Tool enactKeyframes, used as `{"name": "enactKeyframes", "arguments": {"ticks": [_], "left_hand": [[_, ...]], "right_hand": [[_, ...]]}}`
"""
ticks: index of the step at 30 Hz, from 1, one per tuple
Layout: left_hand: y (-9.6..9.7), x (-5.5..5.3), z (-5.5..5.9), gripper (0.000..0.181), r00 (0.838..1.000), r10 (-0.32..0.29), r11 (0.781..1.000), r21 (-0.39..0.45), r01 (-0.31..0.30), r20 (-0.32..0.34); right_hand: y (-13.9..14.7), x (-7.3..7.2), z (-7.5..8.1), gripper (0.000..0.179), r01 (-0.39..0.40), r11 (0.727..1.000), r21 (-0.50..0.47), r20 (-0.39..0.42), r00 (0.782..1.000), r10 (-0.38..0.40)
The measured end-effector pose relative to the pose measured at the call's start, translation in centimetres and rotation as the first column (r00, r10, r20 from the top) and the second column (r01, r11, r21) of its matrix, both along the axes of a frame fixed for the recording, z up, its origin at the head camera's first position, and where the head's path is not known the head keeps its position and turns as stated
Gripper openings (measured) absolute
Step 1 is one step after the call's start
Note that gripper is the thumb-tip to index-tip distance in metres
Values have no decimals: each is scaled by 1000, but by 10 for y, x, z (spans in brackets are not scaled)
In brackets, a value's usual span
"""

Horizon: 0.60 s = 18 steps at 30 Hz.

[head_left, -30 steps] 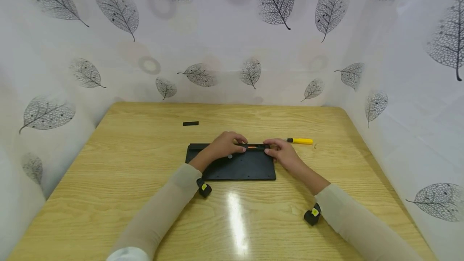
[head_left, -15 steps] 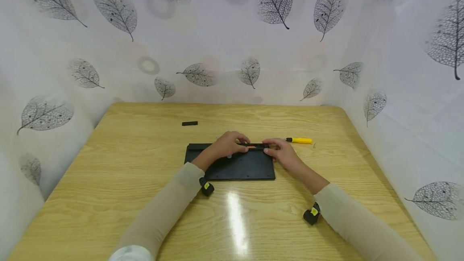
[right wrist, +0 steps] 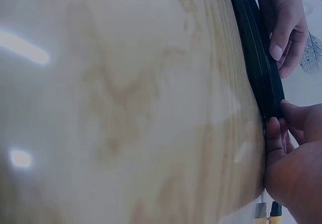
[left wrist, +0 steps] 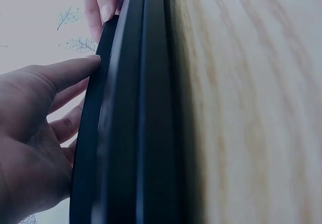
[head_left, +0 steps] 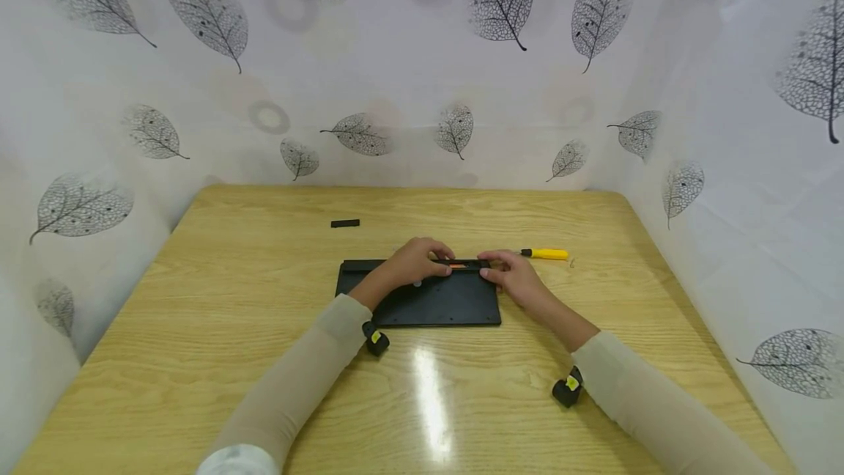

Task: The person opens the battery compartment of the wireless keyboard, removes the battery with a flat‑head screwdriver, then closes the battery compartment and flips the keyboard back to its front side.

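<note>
A black keyboard [head_left: 448,303] lies underside up on the table, its raised ridge along the far edge. An orange strip, probably a battery, [head_left: 458,266] shows in an open slot of that ridge, between the hands. My left hand [head_left: 414,262] holds the ridge just left of the slot, thumb on the near side and fingers behind. At the ridge's right end, my right hand [head_left: 516,278] pinches the corner between thumb and fingers. In the right wrist view, its thumb and fingertips [right wrist: 274,128] meet around the keyboard's end. The left fingers are partly hidden behind the ridge.
A small black cover [head_left: 345,223] lies on the table [head_left: 264,262] behind the keyboard, to the left. Beyond the right hand lies a yellow-handled screwdriver [head_left: 549,253] with a tiny item [head_left: 572,263] beside it. A leaf-patterned curtain [head_left: 395,79] surrounds the table's back and sides.
My left hand has shifted very slightly to the right along the ridge. The right hand keeps its hold, and the keyboard stays in place.
</note>
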<state>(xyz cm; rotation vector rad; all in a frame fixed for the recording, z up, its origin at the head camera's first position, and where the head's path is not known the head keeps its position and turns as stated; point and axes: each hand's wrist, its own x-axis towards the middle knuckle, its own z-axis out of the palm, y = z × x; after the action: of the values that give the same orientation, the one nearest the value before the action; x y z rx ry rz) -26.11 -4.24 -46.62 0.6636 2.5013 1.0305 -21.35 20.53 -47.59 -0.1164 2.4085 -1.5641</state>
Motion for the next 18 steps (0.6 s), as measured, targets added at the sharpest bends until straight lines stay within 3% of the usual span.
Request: {"name": "enactKeyframes", "arguments": {"ticks": [18], "left_hand": [[-1, 0, 1, 31, 1000, -3, 1000, 9, 3, 14]], "right_hand": [[3, -3, 1, 40, -1, 1000, -10, 13, 1000, 1]]}}
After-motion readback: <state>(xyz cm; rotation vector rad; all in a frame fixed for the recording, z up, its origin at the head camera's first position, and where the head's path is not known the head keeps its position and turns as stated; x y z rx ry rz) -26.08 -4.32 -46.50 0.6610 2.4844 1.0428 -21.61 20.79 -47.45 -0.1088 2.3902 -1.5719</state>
